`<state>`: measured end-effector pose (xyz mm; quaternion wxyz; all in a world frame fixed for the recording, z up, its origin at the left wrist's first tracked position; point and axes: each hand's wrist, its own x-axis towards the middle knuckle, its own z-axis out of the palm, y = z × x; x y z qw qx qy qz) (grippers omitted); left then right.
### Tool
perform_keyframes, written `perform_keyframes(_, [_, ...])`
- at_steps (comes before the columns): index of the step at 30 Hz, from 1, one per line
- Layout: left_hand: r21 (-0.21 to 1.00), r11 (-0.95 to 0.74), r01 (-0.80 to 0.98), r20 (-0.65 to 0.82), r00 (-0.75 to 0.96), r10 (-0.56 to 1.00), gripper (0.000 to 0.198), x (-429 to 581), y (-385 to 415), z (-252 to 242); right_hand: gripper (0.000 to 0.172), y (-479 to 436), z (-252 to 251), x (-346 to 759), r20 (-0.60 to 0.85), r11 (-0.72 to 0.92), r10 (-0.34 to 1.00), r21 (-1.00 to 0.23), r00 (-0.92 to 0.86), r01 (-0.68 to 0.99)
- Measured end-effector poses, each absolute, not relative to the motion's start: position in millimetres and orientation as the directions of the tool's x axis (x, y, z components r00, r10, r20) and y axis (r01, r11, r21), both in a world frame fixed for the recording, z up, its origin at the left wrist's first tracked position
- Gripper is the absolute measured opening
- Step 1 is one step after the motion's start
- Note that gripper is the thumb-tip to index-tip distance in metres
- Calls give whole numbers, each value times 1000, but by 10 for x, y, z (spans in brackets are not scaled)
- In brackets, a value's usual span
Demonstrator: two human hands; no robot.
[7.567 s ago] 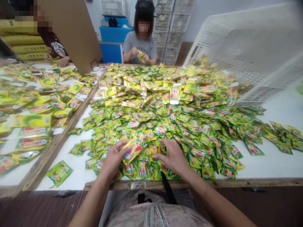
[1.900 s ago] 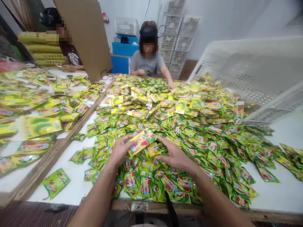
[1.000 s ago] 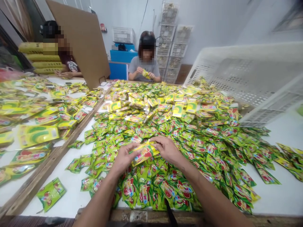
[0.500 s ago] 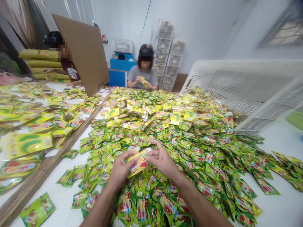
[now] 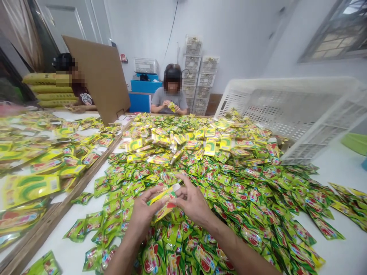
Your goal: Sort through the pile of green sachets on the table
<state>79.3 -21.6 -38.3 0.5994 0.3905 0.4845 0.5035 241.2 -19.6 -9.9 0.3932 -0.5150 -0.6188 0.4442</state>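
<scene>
Between both hands, over the pile, is a small yellow carton (image 5: pixel 162 212) with red fruit printed on it. It is tilted, and a white flap (image 5: pixel 176 186) shows at its upper right end. My left hand (image 5: pixel 143 209) is closed around the carton's lower left part. My right hand (image 5: pixel 192 201) pinches at the flap end, with its index finger raised. A bit of green shows by the right fingertips; whether it is a packet cannot be made out. Beneath and around lie many green foil packets (image 5: pixel 247 233) with red fruit prints.
Beyond the packets lies a heap of yellow cartons (image 5: pixel 210 146). A white plastic crate (image 5: pixel 298 149) lies tipped at the right. A wooden strip (image 5: pixel 73 194) divides the table at left, beside a cardboard panel (image 5: pixel 99 76). Two co-workers sit opposite, one (image 5: pixel 169 100) holding a yellow item.
The scene sits slightly lower at the back as the camera view shifted. Both hands keep the carton, and the right thumb has moved lower along its end, where green now shows.
</scene>
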Motion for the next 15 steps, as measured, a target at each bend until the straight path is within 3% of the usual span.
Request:
perform_keyframes(6, [923, 273, -272, -259, 87, 962, 49, 771, -262, -389, 48, -155, -210, 2365, -93, -27, 933, -982, -347, 189])
perform_keyframes(9, [930, 305, -204, -301, 48, 952, 53, 509, -225, -271, 45, -42, -214, 2296, -67, 42, 856, -979, -513, 199])
perform_keyframes(12, [960, 273, 70, -242, -288, 926, 54, 9, -171, 23, 47, 213, -123, 2236, 135, 361, 864, -837, -485, 410])
perform_keyframes(15, [923, 234, 305, 97, -774, 626, 59, -456, -148, 387, 55, 642, -49, 2248, 329, 543, 839, -468, -433, 697])
